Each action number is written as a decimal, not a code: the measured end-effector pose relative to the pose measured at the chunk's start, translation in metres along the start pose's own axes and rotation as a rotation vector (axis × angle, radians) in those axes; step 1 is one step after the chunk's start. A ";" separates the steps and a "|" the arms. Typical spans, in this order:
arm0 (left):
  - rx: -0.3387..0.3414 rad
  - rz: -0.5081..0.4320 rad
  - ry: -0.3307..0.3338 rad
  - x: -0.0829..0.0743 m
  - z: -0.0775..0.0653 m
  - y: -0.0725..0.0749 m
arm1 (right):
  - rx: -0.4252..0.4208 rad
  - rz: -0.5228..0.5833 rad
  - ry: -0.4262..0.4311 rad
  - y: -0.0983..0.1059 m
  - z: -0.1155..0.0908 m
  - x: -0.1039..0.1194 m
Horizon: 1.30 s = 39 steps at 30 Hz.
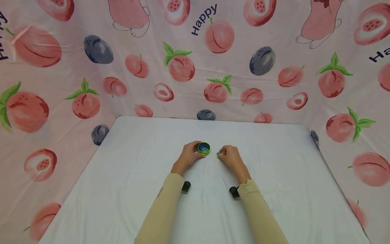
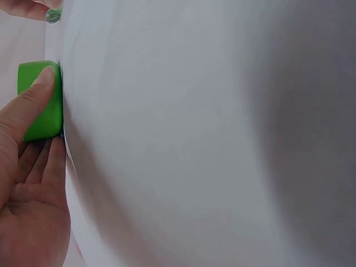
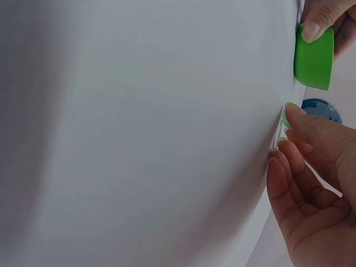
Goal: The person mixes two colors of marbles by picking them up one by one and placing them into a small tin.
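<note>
A small bright green bowl [image 1: 203, 153] stands on the white tabletop, its inside dark with several small shiny blue pieces [image 1: 203, 147] in it. Thumb on one side and fingers on the other, my left hand [image 1: 189, 155] grips this bowl from the left. Just right of the bowl, my right hand [image 1: 232, 157] pinches a small green glass marble [image 2: 53, 15] between thumb and fingertip, low over the cloth. The thumb mostly covers the marble [image 3: 285, 118] in the right wrist view, where the other fingers curl loosely below.
A white cloth [image 1: 146, 145] covers the table. Pink fabric [image 1: 189, 112] printed with fruit hangs along the back and both sides. Black wrist cameras [image 1: 186, 186] sit under both beige sleeves [image 1: 166, 206].
</note>
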<state>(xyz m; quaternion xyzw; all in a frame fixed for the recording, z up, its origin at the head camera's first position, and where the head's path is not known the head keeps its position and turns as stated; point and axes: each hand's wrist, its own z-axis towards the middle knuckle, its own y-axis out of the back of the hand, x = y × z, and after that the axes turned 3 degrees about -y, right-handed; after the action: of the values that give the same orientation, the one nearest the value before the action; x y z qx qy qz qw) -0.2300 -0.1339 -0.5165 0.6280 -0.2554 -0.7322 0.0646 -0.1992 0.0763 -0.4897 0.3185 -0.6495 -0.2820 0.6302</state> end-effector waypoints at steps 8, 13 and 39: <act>0.009 0.001 0.010 -0.001 -0.001 0.000 | -0.022 -0.044 0.045 -0.005 0.003 -0.002; 0.014 -0.002 0.014 -0.002 -0.002 0.001 | -0.035 -0.034 0.028 -0.006 0.005 -0.001; 0.007 -0.021 0.004 0.003 0.001 0.000 | -0.030 -0.052 0.075 -0.005 0.013 0.034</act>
<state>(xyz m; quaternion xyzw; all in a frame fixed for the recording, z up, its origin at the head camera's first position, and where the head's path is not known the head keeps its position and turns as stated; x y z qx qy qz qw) -0.2313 -0.1352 -0.5188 0.6324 -0.2513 -0.7307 0.0550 -0.2123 0.0465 -0.4728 0.3359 -0.6127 -0.2960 0.6512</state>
